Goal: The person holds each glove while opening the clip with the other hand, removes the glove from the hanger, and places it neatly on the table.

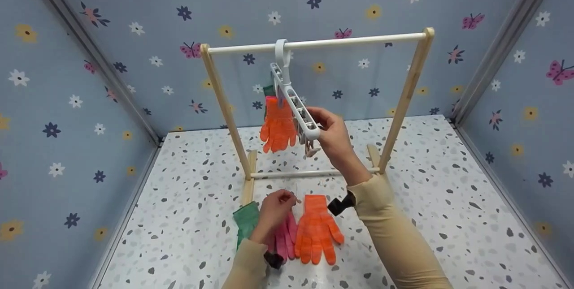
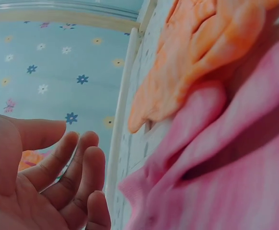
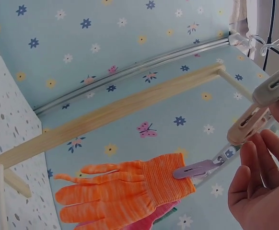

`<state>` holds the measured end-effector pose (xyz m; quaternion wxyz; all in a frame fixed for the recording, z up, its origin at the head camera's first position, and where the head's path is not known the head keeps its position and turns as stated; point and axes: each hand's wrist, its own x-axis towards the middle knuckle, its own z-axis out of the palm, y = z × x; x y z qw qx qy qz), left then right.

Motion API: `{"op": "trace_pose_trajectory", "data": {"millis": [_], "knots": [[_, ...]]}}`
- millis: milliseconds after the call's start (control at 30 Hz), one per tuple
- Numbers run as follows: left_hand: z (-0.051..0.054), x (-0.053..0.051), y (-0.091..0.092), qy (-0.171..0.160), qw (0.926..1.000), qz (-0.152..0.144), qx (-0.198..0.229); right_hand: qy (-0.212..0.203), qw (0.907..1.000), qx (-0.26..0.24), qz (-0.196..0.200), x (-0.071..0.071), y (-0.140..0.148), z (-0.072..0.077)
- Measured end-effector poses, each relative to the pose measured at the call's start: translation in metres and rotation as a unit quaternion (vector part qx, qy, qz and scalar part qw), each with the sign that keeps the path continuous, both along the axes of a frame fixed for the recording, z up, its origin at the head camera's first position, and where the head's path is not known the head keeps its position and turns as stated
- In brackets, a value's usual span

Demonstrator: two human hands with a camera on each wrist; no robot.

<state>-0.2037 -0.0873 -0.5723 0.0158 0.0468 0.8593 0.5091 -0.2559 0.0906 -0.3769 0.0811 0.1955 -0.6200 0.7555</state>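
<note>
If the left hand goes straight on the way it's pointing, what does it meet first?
Ahead of the left hand, the first thing looks to be the white lower bar. The hand's height is hard to judge, so it might pass over instead.

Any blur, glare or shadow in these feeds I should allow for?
Left wrist: the nearby pink glove looks soft and hazy, dark shadow beside one finger; right wrist: knit on the hanging orange glove reads sharper; head: light fairly even, no strong glare on the white rod.
</note>
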Motion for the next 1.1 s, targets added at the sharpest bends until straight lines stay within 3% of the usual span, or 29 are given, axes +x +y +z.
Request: {"op": "trace_pose_trajectory", "data": {"millis": [233,567,600,767,833,1000,1100], "knots": [[0.016,-0.011,-0.009,0.028,0.9982,0.025,0.047,0.013,0.9996,0.025,0.001,0.000,0.000,-0.003],[0.051,-0.031,-0.023,0.085,0.9932,0.019,0.077,0.030,0.9973,0.067,0.006,0.000,0.003,-0.016],[0.060,-0.031,-0.024,0.091,0.9923,0.020,0.082,0.029,0.9971,0.070,0.004,0.000,0.004,-0.017],[0.080,-0.039,-0.032,0.116,0.9873,0.026,0.105,0.021,0.9963,0.084,-0.005,-0.002,0.009,-0.026],[0.082,-0.046,-0.036,0.125,0.9854,0.032,0.111,0.013,0.9957,0.091,-0.011,-0.002,0.011,-0.030],[0.098,-0.061,-0.038,0.132,0.9826,0.041,0.124,-0.008,0.9936,0.109,-0.027,-0.002,0.015,-0.036],[0.108,-0.068,-0.038,0.153,0.9805,0.039,0.118,-0.018,0.9923,0.117,-0.034,-0.003,0.016,-0.040]]}}
